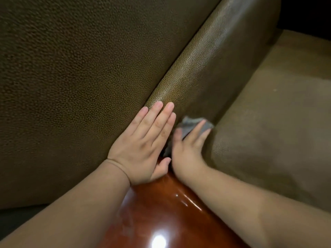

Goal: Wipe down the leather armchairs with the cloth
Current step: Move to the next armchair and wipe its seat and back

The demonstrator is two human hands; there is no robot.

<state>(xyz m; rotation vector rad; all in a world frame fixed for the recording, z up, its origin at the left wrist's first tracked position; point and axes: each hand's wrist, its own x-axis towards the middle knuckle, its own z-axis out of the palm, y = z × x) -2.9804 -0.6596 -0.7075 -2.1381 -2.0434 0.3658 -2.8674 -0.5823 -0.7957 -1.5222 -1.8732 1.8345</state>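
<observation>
A brown pebbled-leather armchair fills the view; its padded armrest (193, 67) runs from the middle toward the upper right. My left hand (143, 140) lies flat with straight fingers on the armrest's near end. Just right of it, my right hand (188, 149) presses a small grey cloth (188, 125) against the inner side of the armrest, fingers spread over it. The cloth is mostly hidden under that hand and slightly blurred.
A glossy reddish wooden arm cap (161, 212) extends toward me under both wrists. The seat cushion (277, 131) lies to the right. A second leather chair's side panel (71, 77) stands close on the left, touching the armrest.
</observation>
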